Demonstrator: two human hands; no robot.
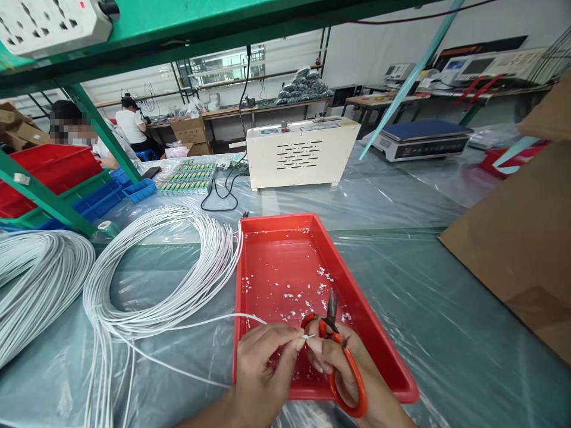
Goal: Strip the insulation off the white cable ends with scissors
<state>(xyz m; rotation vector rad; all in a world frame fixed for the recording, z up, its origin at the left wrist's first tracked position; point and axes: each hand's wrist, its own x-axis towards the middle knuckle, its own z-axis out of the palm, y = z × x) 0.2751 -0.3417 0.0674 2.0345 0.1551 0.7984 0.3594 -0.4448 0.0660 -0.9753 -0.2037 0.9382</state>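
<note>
Over the front of a red tray [285, 249], my left hand [265, 362] pinches the end of a white cable [223, 319] that runs back to a large coil [165, 279]. My right hand [352, 368] is closed around orange-handled scissors [357, 380], their dark blades pointing up and away. The thumb and finger of that hand meet the cable tip just beside my left fingertips. Small white scraps [292, 294] lie scattered on the tray floor. Part of the cable is hidden behind my left hand.
Another white cable coil [40, 285] lies at far left. A cream machine [303, 154] stands behind the tray, a scale [419, 139] back right, and cardboard [521, 249] at right. A green shelf beam [214, 35] crosses above. Two people sit beyond the bench.
</note>
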